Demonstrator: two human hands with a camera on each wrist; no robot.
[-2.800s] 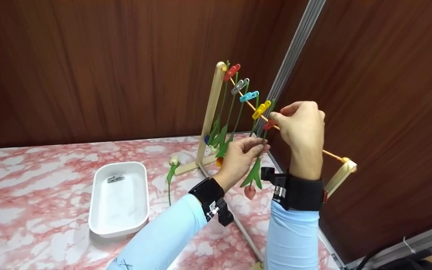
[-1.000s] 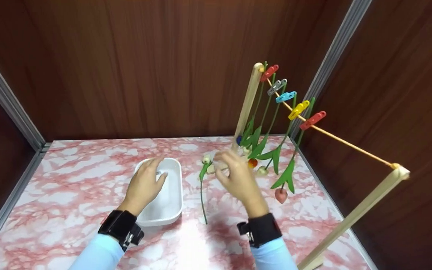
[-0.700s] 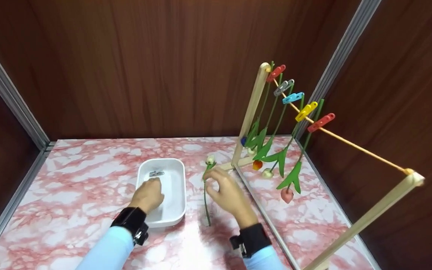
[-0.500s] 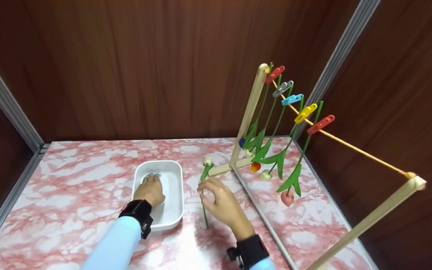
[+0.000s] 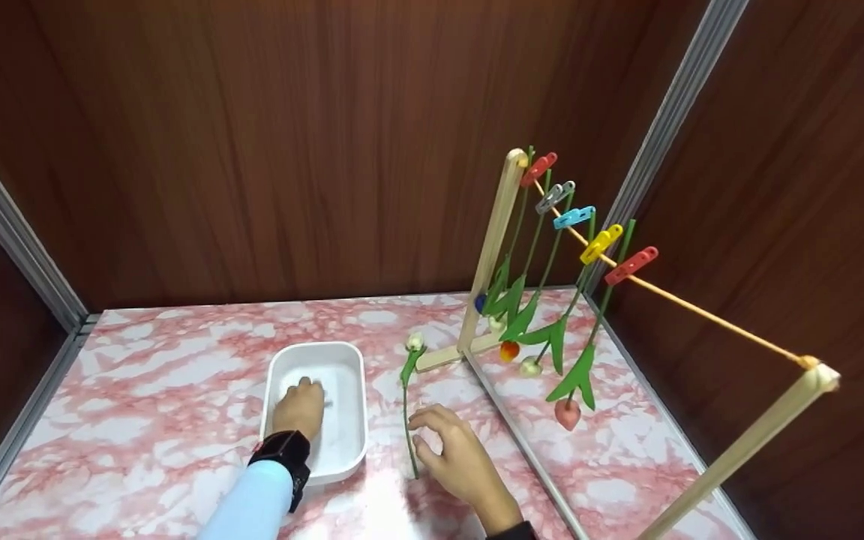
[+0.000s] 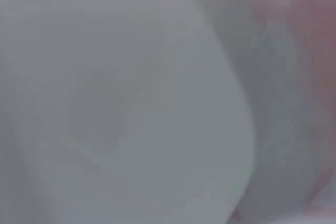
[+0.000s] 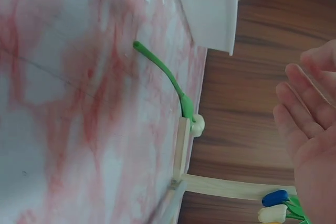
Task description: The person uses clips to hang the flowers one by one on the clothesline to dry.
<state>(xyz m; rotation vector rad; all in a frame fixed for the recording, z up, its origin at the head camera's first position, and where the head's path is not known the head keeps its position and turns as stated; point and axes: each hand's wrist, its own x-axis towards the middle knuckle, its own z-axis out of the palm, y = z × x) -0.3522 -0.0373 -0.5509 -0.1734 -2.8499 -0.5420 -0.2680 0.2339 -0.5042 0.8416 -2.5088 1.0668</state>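
My left hand [image 5: 300, 409] reaches down into the white tray [image 5: 363, 450], its fingers curled at a small grey clothespin [image 5: 328, 403]; most of the clothespin is hidden behind the fingers. The left wrist view is a blur of pale tray wall. A white tulip [image 5: 415, 343] lies on the table right of the tray, stem toward me. Just right of that stem hovers my right hand [image 5: 456, 454], thumb and fingers loosely bent and holding nothing. In the right wrist view, the right palm [image 7: 323, 150] faces the tulip stem [image 7: 160, 65] across a gap.
A wooden rack [image 5: 493, 255] stands at the right, with a thin rod [image 5: 717, 319] sloping toward me. Several tulips hang head-down from it by coloured clothespins, the nearest a red clothespin [image 5: 631, 265] with a pink tulip [image 5: 568, 414]. Dark wood panels enclose the table [image 5: 177, 420].
Both hands have left the rack, where the red clothespin now holds the pink tulip. The left hand went into the tray and the grey clothespin shifted nearer; the right hand came down beside the white tulip.
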